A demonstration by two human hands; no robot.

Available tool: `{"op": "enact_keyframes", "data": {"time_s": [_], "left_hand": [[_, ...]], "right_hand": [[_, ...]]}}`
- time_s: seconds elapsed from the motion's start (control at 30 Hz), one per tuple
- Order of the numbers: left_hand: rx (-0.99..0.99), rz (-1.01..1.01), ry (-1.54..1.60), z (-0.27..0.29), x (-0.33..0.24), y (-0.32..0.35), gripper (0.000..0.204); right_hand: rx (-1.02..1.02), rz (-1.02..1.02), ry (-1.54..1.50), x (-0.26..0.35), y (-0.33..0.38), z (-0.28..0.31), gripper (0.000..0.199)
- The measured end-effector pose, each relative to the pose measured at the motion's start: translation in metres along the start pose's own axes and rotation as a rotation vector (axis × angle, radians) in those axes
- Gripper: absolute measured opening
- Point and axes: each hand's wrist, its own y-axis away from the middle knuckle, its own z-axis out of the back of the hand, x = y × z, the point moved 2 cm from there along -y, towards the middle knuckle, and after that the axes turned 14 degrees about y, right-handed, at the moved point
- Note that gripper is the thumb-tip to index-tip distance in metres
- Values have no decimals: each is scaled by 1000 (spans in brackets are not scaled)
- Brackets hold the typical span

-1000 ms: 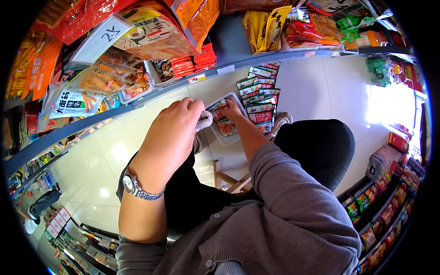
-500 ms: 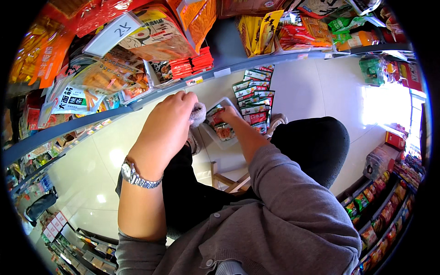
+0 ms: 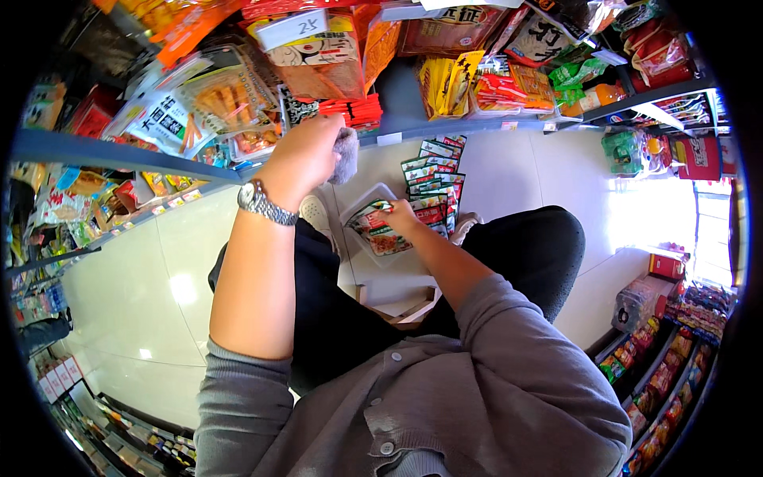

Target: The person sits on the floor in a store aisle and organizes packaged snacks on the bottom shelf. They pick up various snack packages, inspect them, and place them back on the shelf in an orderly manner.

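My left hand [image 3: 304,153], with a metal watch on its wrist, is closed round a grey cloth [image 3: 345,157]. It is at the shelf edge, in front of a stack of small red packets [image 3: 364,112]. Lower and to the right, my right hand [image 3: 402,216] pinches the upper part of some flat food packets [image 3: 388,242] in red, green and black. These packets are in or just over a clear plastic box [image 3: 366,195] on the floor. Similar packets [image 3: 433,169] lie overlapped in rows beside the box. How many packets my right hand holds is hidden.
A grey shelf [image 3: 393,89] crosses the front, loaded with yellow packets [image 3: 448,86], bagged snacks [image 3: 226,103] and a price card [image 3: 292,29]. A wooden stool frame [image 3: 397,304] stands between my legs. Snack racks [image 3: 668,374] line the right. Tiled floor [image 3: 163,318] lies at left.
My left hand has moved up toward the shelf edge with the cloth. My right hand has shifted, and the packets under its fingers now lie more across the box. The view has shifted too.
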Motion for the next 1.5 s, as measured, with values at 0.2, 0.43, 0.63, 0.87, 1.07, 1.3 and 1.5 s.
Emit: {"op": "enact_keyframes", "data": {"time_s": [0.2, 0.43, 0.63, 0.87, 1.07, 1.3, 1.5], "left_hand": [[-142, 38, 59, 8, 18, 21, 29], [-31, 86, -12, -24, 46, 37, 27], [9, 109, -50, -43, 75, 46, 23], [-14, 126, -36, -61, 47, 26, 32], [7, 126, 190, -75, 13, 2, 30], [227, 230, 255, -106, 10, -53, 35], [-65, 466, 465, -174, 73, -132, 34]], "right_hand": [[-163, 260, -82, 66, 45, 66, 28], [-360, 109, -345, 104, 96, 144, 25], [-455, 145, -371, 129, 139, 216, 24], [-590, 243, -217, 133, 145, 291, 23], [-591, 267, -510, 101, 117, 306, 23], [-678, 167, -573, 104, 118, 315, 23], [-660, 116, -572, 113, 151, 319, 16]]}}
